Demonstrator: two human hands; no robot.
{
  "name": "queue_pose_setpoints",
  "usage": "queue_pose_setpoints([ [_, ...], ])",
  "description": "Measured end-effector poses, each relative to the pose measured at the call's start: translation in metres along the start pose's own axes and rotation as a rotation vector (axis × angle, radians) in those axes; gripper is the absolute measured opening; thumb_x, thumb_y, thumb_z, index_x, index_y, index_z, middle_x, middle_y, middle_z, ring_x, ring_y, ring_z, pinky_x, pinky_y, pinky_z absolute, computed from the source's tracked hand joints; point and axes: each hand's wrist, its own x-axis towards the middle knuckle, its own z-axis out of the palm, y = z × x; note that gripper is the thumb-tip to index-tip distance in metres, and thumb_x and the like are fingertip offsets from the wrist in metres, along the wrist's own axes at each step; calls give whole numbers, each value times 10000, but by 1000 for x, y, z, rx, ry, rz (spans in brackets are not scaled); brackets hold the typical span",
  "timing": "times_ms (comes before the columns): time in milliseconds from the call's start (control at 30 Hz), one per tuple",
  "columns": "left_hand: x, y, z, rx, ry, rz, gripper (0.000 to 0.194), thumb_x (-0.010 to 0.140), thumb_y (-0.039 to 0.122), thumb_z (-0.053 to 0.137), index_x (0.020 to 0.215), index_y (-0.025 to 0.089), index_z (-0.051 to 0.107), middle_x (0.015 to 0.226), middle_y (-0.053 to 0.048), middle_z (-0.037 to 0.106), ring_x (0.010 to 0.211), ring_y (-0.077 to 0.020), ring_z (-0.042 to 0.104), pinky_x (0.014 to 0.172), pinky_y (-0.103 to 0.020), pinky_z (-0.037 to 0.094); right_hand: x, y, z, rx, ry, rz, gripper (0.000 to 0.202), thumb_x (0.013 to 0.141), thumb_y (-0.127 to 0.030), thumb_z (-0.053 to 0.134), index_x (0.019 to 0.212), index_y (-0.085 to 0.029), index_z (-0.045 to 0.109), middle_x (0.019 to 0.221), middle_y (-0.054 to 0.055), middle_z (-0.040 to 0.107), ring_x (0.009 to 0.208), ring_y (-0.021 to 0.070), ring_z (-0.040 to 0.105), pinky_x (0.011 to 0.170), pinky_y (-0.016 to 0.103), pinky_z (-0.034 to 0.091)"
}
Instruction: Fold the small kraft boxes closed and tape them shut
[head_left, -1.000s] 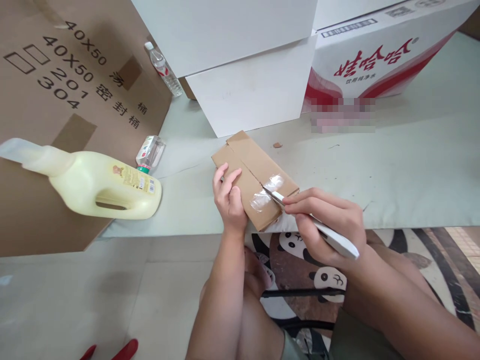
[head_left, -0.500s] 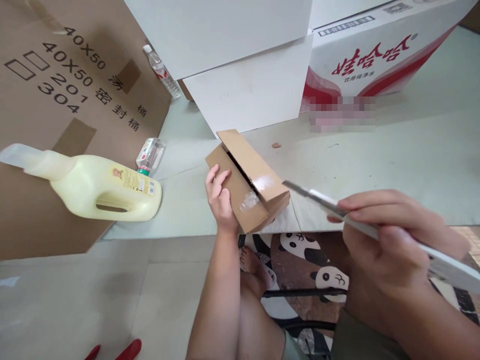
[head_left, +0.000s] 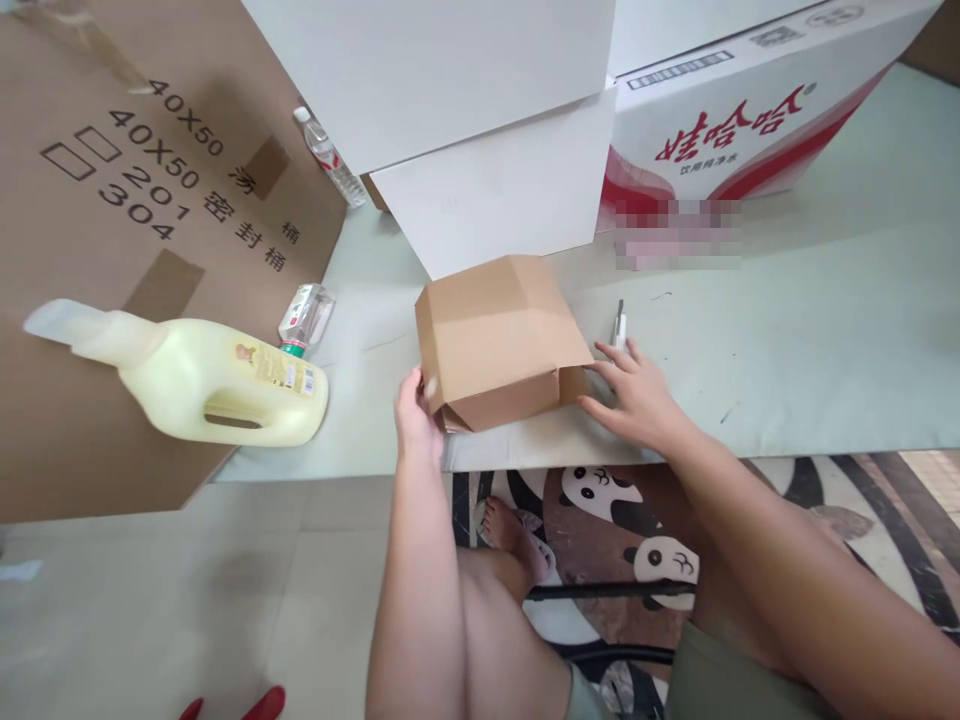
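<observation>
The left hand (head_left: 420, 420) is gripping the cardboard box (head_left: 506, 335), its long axis running left-right; the right hand (head_left: 634, 395), unclenched, is touching its right flap.

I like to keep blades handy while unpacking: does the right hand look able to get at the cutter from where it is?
Probably yes: the cutter lies on the table just beyond the right hand's fingertips, with nothing visible between them.

The shorts (head_left: 739, 675) are dull green. The shoe (head_left: 543, 560) on one foot (head_left: 510, 528) is pale and open, so the toes (head_left: 491, 513) show. Both arms (head_left: 421, 580) are bare.
</observation>
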Motion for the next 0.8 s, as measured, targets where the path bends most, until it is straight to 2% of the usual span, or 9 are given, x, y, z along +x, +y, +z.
queue_pose_setpoints([
  [133,-3,8,2,39,-19,72,361,576,341,801,877,206,654,841,-21,700,753,-170,656,678,-280,489,5,-4,1,151,-39,-92,569,880,-480,539,1372,-195,535,1500,138,511,1492,430,272,1154,683,276],
  [200,-4,12,1,14,-57,67,363,580,313,799,895,211,651,893,-28,697,765,-166,648,656,-270,483,7,-7,1,206,-30,-109,581,873,-452,546,1394,-199,503,1509,131,504,1495,418,270,1168,683,244],
  [267,-7,14,-1,0,-101,48,368,600,303,782,930,230,636,990,-40,693,786,-168,641,621,-259,474,10,-10,0,255,-13,-121,581,862,-430,555,1394,-206,487,1497,134,513,1462,408,335,1171,675,233],
  [367,-10,14,-4,39,-187,-20,420,659,346,741,1045,292,585,1148,-45,669,822,-186,642,577,-256,459,13,-13,-1,336,-3,-139,508,850,-421,559,1302,-191,526,1382,165,587,1323,379,493,1131,635,319],
  [467,-12,10,-5,68,-277,-88,478,717,413,701,1151,349,511,1285,-51,629,893,-210,654,582,-270,478,13,-15,0,414,6,-104,404,849,-394,525,1181,-165,553,1262,191,619,1188,357,564,1004,565,453],
  [533,-12,8,-4,64,-283,-88,487,733,441,693,1171,348,500,1312,-61,618,913,-214,656,583,-267,482,12,-17,0,455,41,-79,382,840,-379,524,1163,-178,548,1189,169,629,1095,322,593,917,503,496],
  [633,-11,7,-1,54,-213,-40,465,735,450,708,1147,313,540,1228,-61,654,891,-201,658,587,-252,472,9,-20,-2,430,212,26,464,751,-436,654,1138,-203,545,1071,115,614,947,272,590,794,425,502],
  [700,-11,8,0,44,-155,7,441,719,440,733,1105,283,590,1128,-51,685,858,-188,659,601,-245,471,7,-23,-4,401,327,123,464,691,-467,719,1041,-203,566,951,72,594,822,229,562,710,376,474],
  [800,-11,10,1,55,-139,65,418,687,441,777,1036,240,662,944,-39,708,761,-167,653,609,-248,473,4,-24,-7,556,378,191,292,801,-495,608,842,-208,572,757,20,554,683,179,511,616,319,410],
])
